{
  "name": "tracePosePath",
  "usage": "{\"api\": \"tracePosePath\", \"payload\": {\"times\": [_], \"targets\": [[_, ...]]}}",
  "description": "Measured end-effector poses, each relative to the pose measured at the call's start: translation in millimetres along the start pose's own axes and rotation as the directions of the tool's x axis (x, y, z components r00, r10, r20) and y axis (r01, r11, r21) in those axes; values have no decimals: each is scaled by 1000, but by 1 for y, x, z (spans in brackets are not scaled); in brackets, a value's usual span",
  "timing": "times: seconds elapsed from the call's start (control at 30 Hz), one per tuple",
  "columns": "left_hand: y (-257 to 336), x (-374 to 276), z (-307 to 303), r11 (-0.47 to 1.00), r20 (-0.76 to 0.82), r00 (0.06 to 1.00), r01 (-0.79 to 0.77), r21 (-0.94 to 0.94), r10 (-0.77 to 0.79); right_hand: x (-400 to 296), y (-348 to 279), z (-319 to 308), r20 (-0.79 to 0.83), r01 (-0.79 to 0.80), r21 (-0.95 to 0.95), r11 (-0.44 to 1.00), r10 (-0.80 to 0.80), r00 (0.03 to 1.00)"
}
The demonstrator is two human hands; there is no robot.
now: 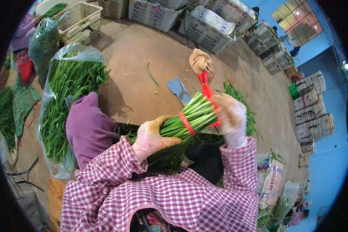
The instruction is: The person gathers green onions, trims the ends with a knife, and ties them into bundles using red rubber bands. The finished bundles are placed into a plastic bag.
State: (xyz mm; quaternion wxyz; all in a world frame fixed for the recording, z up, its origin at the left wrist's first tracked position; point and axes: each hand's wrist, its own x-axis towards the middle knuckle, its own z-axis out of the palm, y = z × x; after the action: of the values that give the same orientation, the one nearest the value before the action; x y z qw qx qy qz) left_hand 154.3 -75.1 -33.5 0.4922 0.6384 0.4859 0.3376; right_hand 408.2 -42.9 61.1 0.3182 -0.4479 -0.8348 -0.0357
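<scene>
My left hand (155,134), in a thin pale glove, grips a bundle of green leafy stalks (174,127). A red band (187,123) circles the bundle near its pale cut ends, which point up and right. My right hand (230,116), gloved and blurred by motion, is beside the cut ends; its fingers are too blurred to tell whether they hold anything. Behind it, red strips (204,82) hang from a tan cloth bundle (201,62) on the board. A cleaver (179,90) with a broad grey blade lies left of the strips.
An open plastic bag of greens (72,101) stands at the left, by a purple-clad knee (87,127). More greens (240,101) lie to the right. Plastic crates (206,32) line the back, beyond the brown board (133,95). A co-worker's purple sleeve (24,32) shows at the upper left.
</scene>
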Motion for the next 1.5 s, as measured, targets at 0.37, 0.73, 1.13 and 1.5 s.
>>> {"api": "tracePosePath", "payload": {"times": [0.37,0.73,1.13,1.5], "targets": [[0,1,2,998,-24,999,-39,59,41,-11,-30,-2,9,-404,310,860,422,906],[-7,-13,10,992,-97,987,-124,27,126,-17,-27,-2,80,-509,352,786,516,853],[28,-141,-164,552,-689,718,-615,-563,97,82,-17,144,506,-543,839,19,336,794],[-71,-450,-216,591,-900,-102,-784,-189,-423,124,-101,278,783,-701,570,428,-26,621]]}}
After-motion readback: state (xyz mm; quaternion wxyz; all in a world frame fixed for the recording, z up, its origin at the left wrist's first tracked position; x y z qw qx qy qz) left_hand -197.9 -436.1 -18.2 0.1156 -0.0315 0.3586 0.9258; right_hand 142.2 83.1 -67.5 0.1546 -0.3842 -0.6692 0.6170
